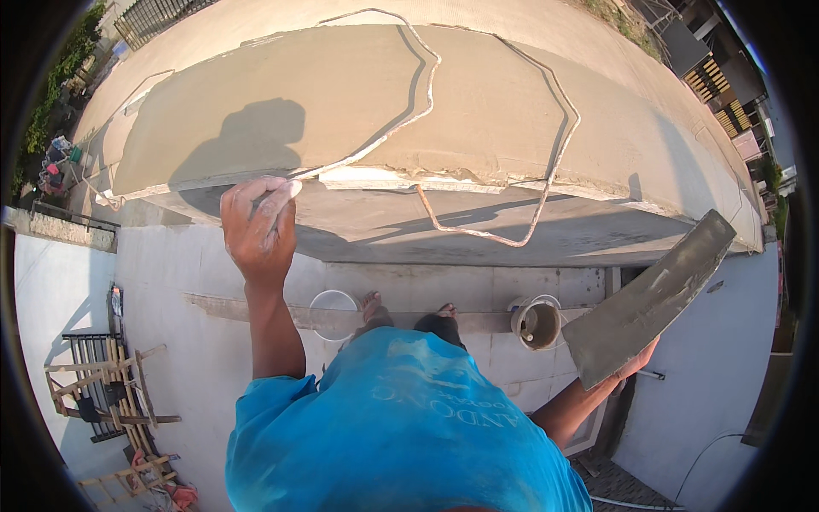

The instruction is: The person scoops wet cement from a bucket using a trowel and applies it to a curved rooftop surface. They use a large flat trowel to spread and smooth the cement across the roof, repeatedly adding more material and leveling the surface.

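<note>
My left hand point(260, 224), dusted with pale cement, is closed around the near end of a bent metal rod point(395, 128) at the ledge's edge. That rod curves back over the smooth cement-plastered ledge point(324, 85). To its right a second bent rod point(559, 162), whitish and rusty, hooks down over the edge with nothing holding it. Off to the right, my right hand point(636, 363) holds a long grey plastering trowel point(653, 299), its flat face turned up; the blade hides most of my fingers and the handle. A pale strip point(367, 178) runs along the ledge's front edge.
Under my feet lies a narrow plank point(490, 322), well above the ground. A white bucket point(335, 316) stands at its left, and a bucket with grey mix point(537, 322) on the right. Wooden frames point(111, 388) lean at the far left. Pale walls flank both sides.
</note>
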Motion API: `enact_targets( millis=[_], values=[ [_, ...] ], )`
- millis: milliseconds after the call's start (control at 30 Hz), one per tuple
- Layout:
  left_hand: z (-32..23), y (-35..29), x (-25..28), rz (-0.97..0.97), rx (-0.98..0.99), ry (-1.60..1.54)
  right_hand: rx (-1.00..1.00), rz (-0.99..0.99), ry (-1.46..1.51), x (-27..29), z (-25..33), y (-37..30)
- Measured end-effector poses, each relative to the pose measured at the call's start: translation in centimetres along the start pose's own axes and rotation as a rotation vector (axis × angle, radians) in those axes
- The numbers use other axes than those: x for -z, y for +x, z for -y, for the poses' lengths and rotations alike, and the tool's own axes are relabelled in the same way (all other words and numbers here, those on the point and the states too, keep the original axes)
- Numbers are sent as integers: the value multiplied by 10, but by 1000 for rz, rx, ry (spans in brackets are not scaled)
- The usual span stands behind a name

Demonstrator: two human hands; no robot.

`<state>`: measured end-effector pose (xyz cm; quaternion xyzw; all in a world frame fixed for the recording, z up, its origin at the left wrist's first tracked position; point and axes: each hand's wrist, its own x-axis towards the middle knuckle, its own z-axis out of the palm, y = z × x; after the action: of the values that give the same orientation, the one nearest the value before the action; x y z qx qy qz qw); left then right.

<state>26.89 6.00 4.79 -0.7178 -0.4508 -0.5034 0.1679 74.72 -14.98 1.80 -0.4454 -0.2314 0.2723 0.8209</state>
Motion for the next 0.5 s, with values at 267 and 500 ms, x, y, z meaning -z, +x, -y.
enact_targets(
  millis=[267,500],
  values=[
    [19,-1,-8,-79,-107,-102,50,116,-9,-89,15,-12],
    [27,-2,-9,-112,44,-249,10,367,184,-130,23,-41]
  ],
)
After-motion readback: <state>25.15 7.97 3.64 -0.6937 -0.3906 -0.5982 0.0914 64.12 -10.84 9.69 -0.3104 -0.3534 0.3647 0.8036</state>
